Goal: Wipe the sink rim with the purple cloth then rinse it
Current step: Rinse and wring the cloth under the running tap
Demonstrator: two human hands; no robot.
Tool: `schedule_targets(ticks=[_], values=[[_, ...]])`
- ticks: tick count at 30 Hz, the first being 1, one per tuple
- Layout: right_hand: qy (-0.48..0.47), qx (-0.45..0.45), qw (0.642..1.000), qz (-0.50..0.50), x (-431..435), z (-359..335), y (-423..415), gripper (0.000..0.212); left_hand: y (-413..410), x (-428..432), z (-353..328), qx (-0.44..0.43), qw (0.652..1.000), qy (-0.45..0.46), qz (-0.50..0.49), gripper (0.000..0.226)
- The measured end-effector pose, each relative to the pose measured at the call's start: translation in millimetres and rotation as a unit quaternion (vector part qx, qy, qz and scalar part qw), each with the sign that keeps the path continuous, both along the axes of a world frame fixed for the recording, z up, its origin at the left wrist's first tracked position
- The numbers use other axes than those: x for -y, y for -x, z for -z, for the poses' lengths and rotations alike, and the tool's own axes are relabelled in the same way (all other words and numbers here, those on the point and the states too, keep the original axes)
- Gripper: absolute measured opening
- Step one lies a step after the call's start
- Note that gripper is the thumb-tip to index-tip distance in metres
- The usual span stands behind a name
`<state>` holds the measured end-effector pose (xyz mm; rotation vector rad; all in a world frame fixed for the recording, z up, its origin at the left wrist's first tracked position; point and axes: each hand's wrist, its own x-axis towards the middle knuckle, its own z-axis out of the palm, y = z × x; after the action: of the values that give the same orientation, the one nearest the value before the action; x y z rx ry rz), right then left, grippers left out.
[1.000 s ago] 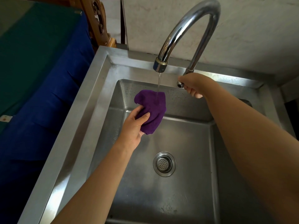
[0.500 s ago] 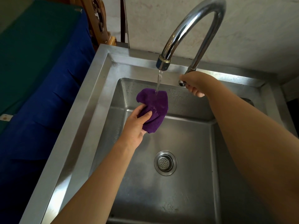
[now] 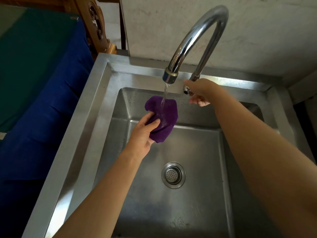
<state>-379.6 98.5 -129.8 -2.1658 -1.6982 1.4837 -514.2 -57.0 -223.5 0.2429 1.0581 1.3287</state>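
My left hand (image 3: pixel 143 133) grips the purple cloth (image 3: pixel 164 117) by its lower left part and holds it over the back of the steel sink basin. A thin stream of water (image 3: pixel 165 93) runs from the spout of the tall curved faucet (image 3: pixel 195 40) onto the cloth's top. My right hand (image 3: pixel 200 91) is at the base of the faucet, fingers curled around the small handle (image 3: pixel 186 91). The sink rim (image 3: pixel 89 114) runs along the left and back edges.
The round drain strainer (image 3: pixel 173 175) sits in the middle of the basin floor. A blue and green cloth-covered surface (image 3: pixel 42 83) lies left of the sink. A carved wooden post (image 3: pixel 97 26) stands at the back left, and a pale wall (image 3: pixel 257 31) rises behind the faucet.
The water stream has grown slightly fuller and lands further onto the cloth. My left hand has lifted the cloth a little closer to the spout. My right hand stays on the handle.
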Motion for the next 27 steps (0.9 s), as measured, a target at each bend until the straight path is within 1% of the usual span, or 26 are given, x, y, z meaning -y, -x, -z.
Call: schedule_targets(ticks=[2,4,5,6,7,8,10,11,13,15,16,18,20,22,24,25,27], values=[[-0.089,0.009,0.996,-0.018,13,-8,-10,0.041,2,-1,-2,-0.003,1.0,-0.006,0.019,0.046],[-0.201,0.039,0.978,-0.031,34,-11,-21,0.04,4,-2,-3,0.0,0.999,-0.017,0.029,0.048],[-0.238,0.043,0.97,-0.018,48,-9,-26,0.043,3,-3,-4,0.005,0.999,-0.026,0.027,0.05],[-0.254,0.036,0.967,-0.001,62,-5,-28,0.045,2,-4,-6,0.011,0.999,-0.034,0.021,0.053],[-0.249,0.02,0.968,0.003,76,1,-26,0.045,0,-6,-7,0.018,0.999,-0.037,0.015,0.06],[-0.224,-0.011,0.975,-0.002,86,10,-21,0.045,-1,-7,-7,0.026,0.999,-0.039,0.013,0.068],[-0.139,-0.119,0.983,0.006,103,33,-7,0.046,-4,-7,-10,0.044,0.998,-0.041,0.026,0.078],[-0.106,-0.175,0.978,0.035,109,41,0,0.046,-4,-6,-11,0.053,0.997,-0.044,0.035,0.078],[-0.097,-0.25,0.958,0.104,115,52,6,0.04,0,-4,-12,0.077,0.994,-0.053,0.057,0.067],[-0.126,-0.282,0.942,0.135,116,57,5,0.029,5,-3,-15,0.074,0.993,-0.038,0.08,0.047],[-0.138,-0.292,0.936,0.137,116,57,3,0.024,8,-4,-15,0.044,0.994,-0.026,0.092,0.038],[-0.161,-0.311,0.928,0.125,115,54,1,0.017,12,-6,-13,-0.046,0.993,-0.013,0.108,0.022],[-0.182,-0.332,0.921,0.093,113,50,0,0.015,14,-11,-10,-0.138,0.987,-0.01,0.085,0.016],[-0.188,-0.351,0.916,0.048,110,46,-1,0.013,19,-17,-6,-0.216,0.976,-0.001,0.033,0.028],[-0.182,-0.364,0.913,0.005,105,41,-1,0.014,24,-24,-7,-0.267,0.964,-0.013,-0.007,0.043],[-0.178,-0.365,0.914,-0.015,103,38,0,0.015,27,-26,-8,-0.275,0.961,-0.029,-0.002,0.048],[-0.173,-0.354,0.918,-0.056,100,35,3,0.016,27,-31,-13,-0.286,0.954,-0.061,0.063,0.05]])
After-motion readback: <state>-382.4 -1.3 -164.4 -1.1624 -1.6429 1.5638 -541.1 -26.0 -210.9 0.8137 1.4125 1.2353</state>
